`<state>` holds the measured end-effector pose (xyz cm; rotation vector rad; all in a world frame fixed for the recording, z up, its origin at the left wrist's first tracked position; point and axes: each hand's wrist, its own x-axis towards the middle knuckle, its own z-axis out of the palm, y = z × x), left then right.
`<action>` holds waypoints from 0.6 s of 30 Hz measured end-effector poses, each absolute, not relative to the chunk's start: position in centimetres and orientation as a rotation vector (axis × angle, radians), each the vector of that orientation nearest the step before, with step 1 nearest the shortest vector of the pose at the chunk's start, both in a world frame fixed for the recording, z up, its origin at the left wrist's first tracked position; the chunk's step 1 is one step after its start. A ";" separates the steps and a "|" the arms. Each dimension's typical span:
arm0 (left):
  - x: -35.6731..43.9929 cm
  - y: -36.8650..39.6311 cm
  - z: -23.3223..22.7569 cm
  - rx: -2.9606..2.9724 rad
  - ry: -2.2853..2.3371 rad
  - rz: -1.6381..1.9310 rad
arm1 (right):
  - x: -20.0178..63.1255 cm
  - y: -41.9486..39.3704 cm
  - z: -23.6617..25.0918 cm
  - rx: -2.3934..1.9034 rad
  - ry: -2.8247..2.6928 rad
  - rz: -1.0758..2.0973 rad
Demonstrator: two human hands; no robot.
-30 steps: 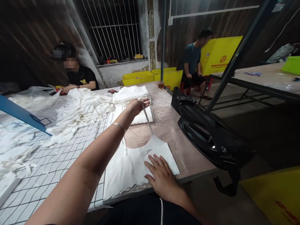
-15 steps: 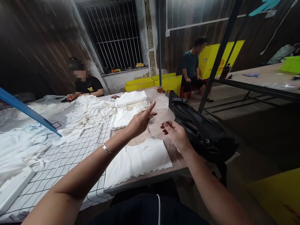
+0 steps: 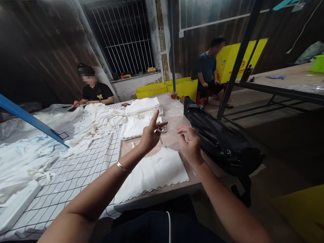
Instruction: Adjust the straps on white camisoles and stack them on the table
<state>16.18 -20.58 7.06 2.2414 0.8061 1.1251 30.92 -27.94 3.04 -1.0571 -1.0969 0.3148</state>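
Note:
My left hand (image 3: 150, 136) is raised over the neckline end of a white sleeveless top (image 3: 154, 170), its index finger pointing away and its fingers apart. No object shows in it. To the right, my right hand (image 3: 190, 143) hovers above the plastic-covered table edge, beside a black bag (image 3: 220, 135). Its fingers are loosely curved, with a gap between thumb and index finger, and I see nothing held there. The top lies flat with its wavy hem towards me. Beyond my left hand sits a stack of folded white tops (image 3: 140, 106).
A heap of white garments (image 3: 98, 116) covers the checked cloth (image 3: 93, 168) on the left, near a slanting blue post (image 3: 32, 119). A glass of tea (image 3: 173, 96) stands at the far edge. One person (image 3: 98, 92) sits behind the heap, another (image 3: 207, 71) by yellow boxes.
My left hand has turned more upright and its fingers have spread. My right hand's fingers have lifted and opened a little. The white top lies where it was.

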 end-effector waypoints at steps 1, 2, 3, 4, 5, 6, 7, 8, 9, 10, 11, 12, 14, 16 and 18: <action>16.0 -20.4 6.8 2.239 0.793 1.137 | 31.0 -27.8 2.9 -1.071 -1.067 0.397; 15.9 -20.2 6.5 2.250 0.771 1.144 | 30.8 -27.6 2.8 -1.078 -1.036 0.530; 15.8 -20.0 6.1 2.270 0.745 1.149 | 30.6 -27.3 2.9 -1.075 -1.010 0.689; 15.8 -19.8 5.8 2.296 0.716 1.150 | 30.3 -26.9 3.0 -1.059 -0.990 0.844; 15.7 -19.6 5.4 2.325 0.687 1.151 | 30.0 -26.5 3.2 -1.033 -0.972 0.972; 15.7 -19.4 5.0 2.353 0.659 1.157 | 29.6 -26.1 3.4 -1.002 -0.953 1.066; 15.7 -19.2 4.6 2.381 0.631 1.166 | 29.3 -25.7 3.7 -0.974 -0.930 1.137; 15.6 -18.9 4.2 2.410 0.603 1.180 | 29.1 -25.3 3.9 -0.949 -0.902 1.198; 15.5 -18.6 3.9 2.437 0.573 1.204 | 29.0 -25.0 4.1 -0.929 -0.870 1.259; 15.5 -18.3 3.7 2.463 0.541 1.236 | 29.0 -24.7 4.2 -0.916 -0.836 1.319; 15.4 -18.0 3.5 2.481 0.514 1.272 | 29.0 -24.4 4.2 -0.908 -0.797 1.372; 15.3 -17.8 3.3 2.492 0.495 1.302 | 29.1 -24.1 4.1 -0.905 -0.756 1.415; 15.0 -17.3 3.1 2.485 0.491 1.340 | 29.2 -23.7 3.7 -0.907 -0.683 1.480; 14.7 -17.0 2.9 2.477 0.499 1.339 | 29.2 -23.3 3.1 -0.897 -0.641 1.538; 14.3 -16.8 2.7 2.514 0.485 1.348 | 28.9 -23.1 2.6 -0.891 -0.648 1.581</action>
